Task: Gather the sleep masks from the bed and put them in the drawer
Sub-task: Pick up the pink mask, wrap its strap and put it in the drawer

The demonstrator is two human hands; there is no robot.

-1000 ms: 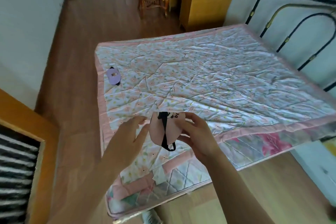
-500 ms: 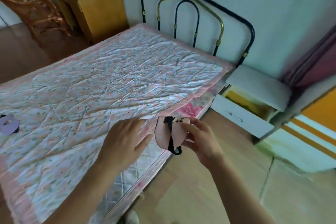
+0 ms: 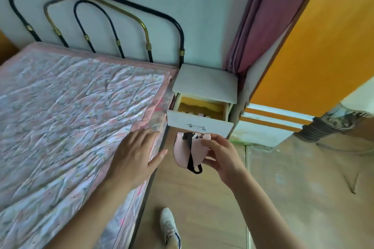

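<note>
Right hand (image 3: 221, 154): fingers closed on a pink sleep mask (image 3: 187, 152), black strap hanging, held just below the drawer (image 3: 199, 124) front. Left hand (image 3: 137, 157): open, flat, empty, over the bed (image 3: 60, 117) edge at 9 o'clock of the mask. The drawer, at 12 o'clock, stands open. Status: mask gathered, not yet deposited. No further masks show on the visible bed portion.
</note>
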